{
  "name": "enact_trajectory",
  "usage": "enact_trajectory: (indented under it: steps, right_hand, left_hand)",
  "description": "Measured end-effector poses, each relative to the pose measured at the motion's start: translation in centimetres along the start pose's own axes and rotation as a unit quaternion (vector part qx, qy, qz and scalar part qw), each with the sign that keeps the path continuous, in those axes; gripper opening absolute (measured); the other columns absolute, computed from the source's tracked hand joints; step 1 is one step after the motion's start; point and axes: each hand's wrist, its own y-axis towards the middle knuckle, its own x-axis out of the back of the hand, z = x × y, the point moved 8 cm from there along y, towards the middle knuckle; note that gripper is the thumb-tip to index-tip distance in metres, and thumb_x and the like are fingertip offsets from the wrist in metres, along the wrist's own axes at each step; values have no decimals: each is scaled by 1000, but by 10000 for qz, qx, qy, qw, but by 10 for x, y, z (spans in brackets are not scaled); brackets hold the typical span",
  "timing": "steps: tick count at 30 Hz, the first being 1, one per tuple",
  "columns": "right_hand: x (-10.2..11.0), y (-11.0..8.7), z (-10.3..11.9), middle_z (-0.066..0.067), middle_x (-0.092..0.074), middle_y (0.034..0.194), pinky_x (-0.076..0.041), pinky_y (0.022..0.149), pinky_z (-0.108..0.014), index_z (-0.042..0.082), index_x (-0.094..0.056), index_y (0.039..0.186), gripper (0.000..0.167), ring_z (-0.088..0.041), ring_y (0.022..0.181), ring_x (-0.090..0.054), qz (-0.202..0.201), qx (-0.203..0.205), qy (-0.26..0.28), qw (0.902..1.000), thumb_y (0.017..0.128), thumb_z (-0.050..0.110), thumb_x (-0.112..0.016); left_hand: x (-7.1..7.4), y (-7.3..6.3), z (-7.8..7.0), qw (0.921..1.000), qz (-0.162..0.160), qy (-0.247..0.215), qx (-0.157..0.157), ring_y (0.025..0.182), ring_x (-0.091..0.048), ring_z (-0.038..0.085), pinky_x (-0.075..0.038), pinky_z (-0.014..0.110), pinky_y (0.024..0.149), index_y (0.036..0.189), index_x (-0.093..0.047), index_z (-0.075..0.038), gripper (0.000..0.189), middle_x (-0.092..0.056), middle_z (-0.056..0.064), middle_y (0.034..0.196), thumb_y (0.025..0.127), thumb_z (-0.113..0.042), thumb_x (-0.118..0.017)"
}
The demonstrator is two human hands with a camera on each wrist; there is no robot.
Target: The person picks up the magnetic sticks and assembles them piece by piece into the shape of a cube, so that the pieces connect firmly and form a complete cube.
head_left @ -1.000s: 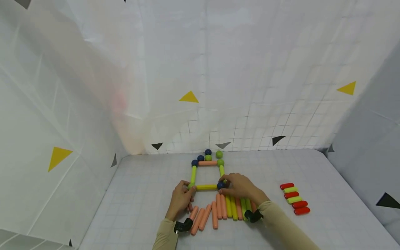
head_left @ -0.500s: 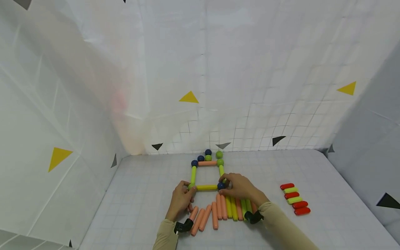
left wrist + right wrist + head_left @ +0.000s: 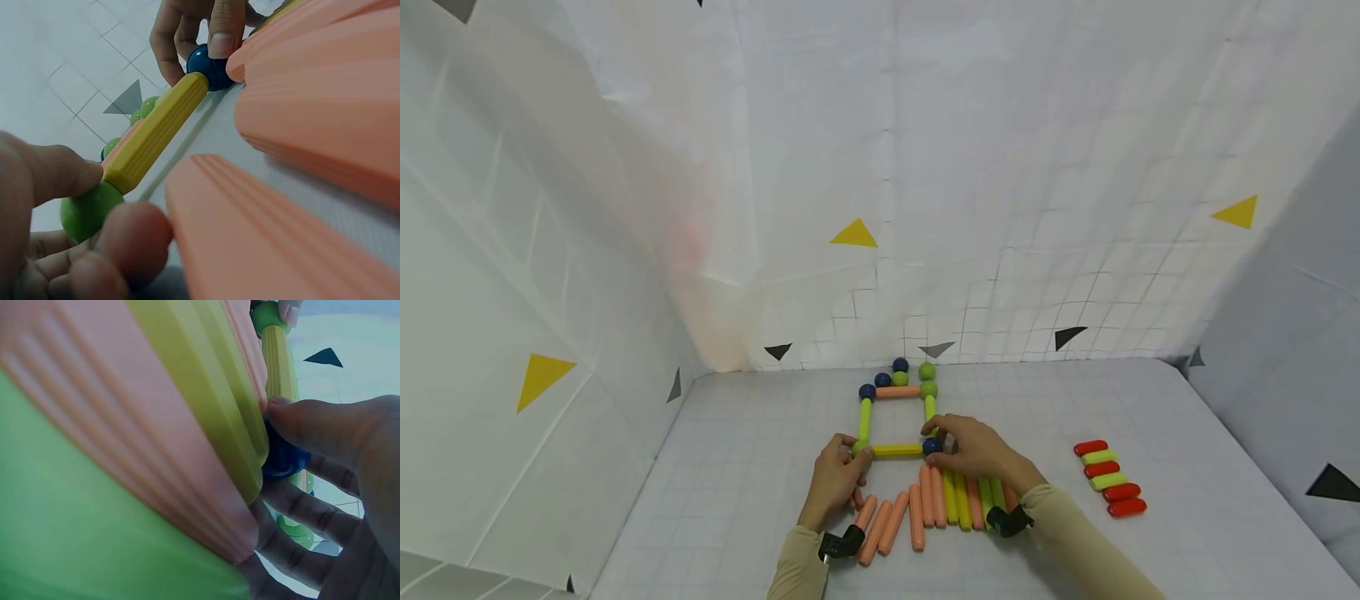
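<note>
Four-sided frame of toy building rods and balls lies flat before me. Its near side is a yellow rod (image 3: 897,450). My left hand (image 3: 833,479) pinches the green ball (image 3: 90,209) at the near left corner between thumb and fingers. At the near right corner my right hand (image 3: 977,446) grips a dark blue ball (image 3: 284,456). Lime rods form the left side (image 3: 865,421) and the right side (image 3: 930,406), the latter's near end partly behind my right fingers. An orange rod (image 3: 898,392) closes the back, between a blue ball (image 3: 867,392) and a green ball (image 3: 928,389).
Several loose orange rods (image 3: 892,523), with yellow rods (image 3: 957,500) and lime ones, lie in a row close in front of both hands. Spare balls (image 3: 900,365) sit behind the frame. Short red and lime pieces (image 3: 1122,492) line up at the right.
The near end of the right lime rod has swung slightly left, toward the blue ball, with my right fingertips following. My left hand stays at the green ball.
</note>
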Motion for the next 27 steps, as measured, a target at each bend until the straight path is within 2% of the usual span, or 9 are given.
enact_trajectory:
  steps: [7, 10, 16, 20, 22, 24, 27]
  right_hand:
    - [0, -1, 0, 2, -70, 105, -51, 74, -33, 20, -67, 129, 37, -8, 80, -58, 98, -48, -47, 9999, 97, 36, -79]
    - [-1, -1, 0, 2, -69, 106, -51, 74, -34, 21, -65, 134, 41, -9, 81, -58, 116, -68, -70, 9999, 98, 36, -78]
    - [-2, 2, -3, -1, -70, 109, -52, 75, -36, 21, -57, 148, 54, -11, 83, -59, 98, -115, -45, 9999, 100, 35, -76]
    - [0, 0, -4, -3, -69, 111, -52, 74, -37, 18, -48, 154, 66, -12, 82, -59, -71, -376, 22, 9993, 98, 36, -78]
    - [3, -2, -3, -4, -66, 111, -53, 75, -36, 16, -47, 152, 67, -13, 84, -58, -291, -485, -8, 9984, 97, 38, -80]
    - [5, -5, 4, -5, -63, 111, -53, 76, -37, 15, -51, 144, 61, -15, 87, -58, -549, -484, -24, 9973, 95, 37, -81]
    - [4, -9, 24, -5, -60, 110, -54, 80, -37, 14, -60, 126, 45, -17, 94, -58, -817, -127, -128, 9965, 94, 35, -83]
  left_hand:
    - [-1, 0, 0, 10000, -4, 22, 1, 39, -56, 11, -47, 27, 38, 132, -52, -2, 40, -62, 3, 67, 106, -30, -65]
    - [0, 0, -1, 10000, -4, 27, -23, 39, -57, 11, -46, 27, 38, 132, -53, -2, 40, -63, 3, 67, 106, -30, -65]
    - [2, 0, -3, 10000, 6, 47, -85, 38, -55, 10, -45, 26, 38, 132, -53, -2, 41, -63, 3, 66, 106, -31, -66]
    - [3, 1, -4, 9999, 4, 54, -114, 38, -54, 9, -44, 25, 38, 132, -54, -1, 42, -64, 3, 66, 106, -31, -66]
    - [4, 1, -3, 10000, -4, 3, -41, 38, -54, 9, -44, 24, 38, 133, -55, -1, 43, -65, 2, 66, 105, -31, -67]
    - [5, 0, -1, 10000, 12, -55, 16, 39, -54, 9, -44, 24, 38, 134, -55, -1, 44, -66, 3, 68, 105, -32, -67]
    - [7, -1, 1, 9998, 52, -157, 92, 40, -54, 10, -43, 23, 39, 135, -55, 0, 47, -67, 4, 69, 104, -34, -68]
